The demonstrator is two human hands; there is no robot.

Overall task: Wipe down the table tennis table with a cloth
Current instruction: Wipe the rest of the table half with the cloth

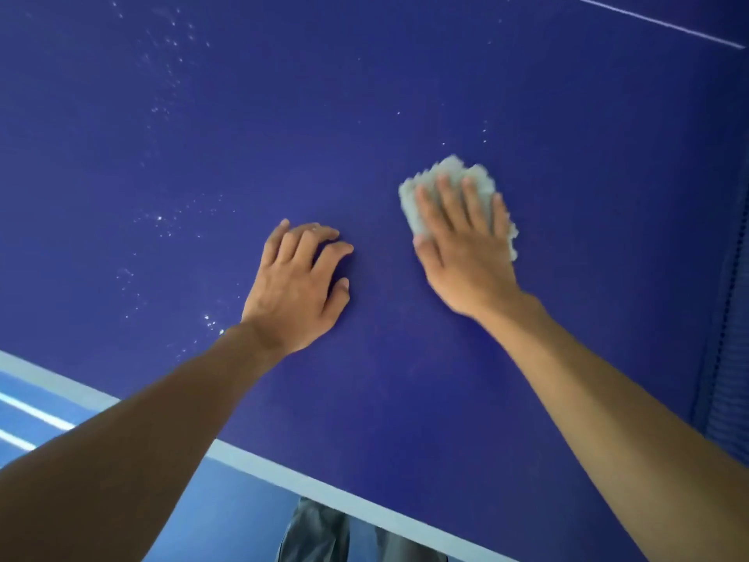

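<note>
Head view. The table fills most of the frame as a dark blue surface. Its white edge band runs diagonally across the lower left. A thin white line crosses the upper right corner. What appears to be the net stands along the right edge.

The cloth is a pale, bunched pad lying on the table right of centre. It shows beyond the fingertips and down the right side of the right hand. That hand lies flat on top of it, fingers straight and slightly spread, pressing it down rather than gripping it. The hand is motion-blurred, which suggests a wiping stroke in progress.

The left hand is near centre frame, to the left of the cloth and apart from it. Its fingers are arched, the fingertips touch the bare table, and it holds nothing. It appears to serve as a brace.

Controlling relation: the white specks lie mainly in a band from the upper left down to the left of the left hand. A few more lie just above the cloth. The bulk of the remaining soil is therefore to the left and upper left of the cloth, with the left hand between them. The right hand is on the cloth, so it is the working hand. A leftward stroke would probably require the left hand to shift or lift.

Trouser legs show below the table edge at bottom centre.
</note>
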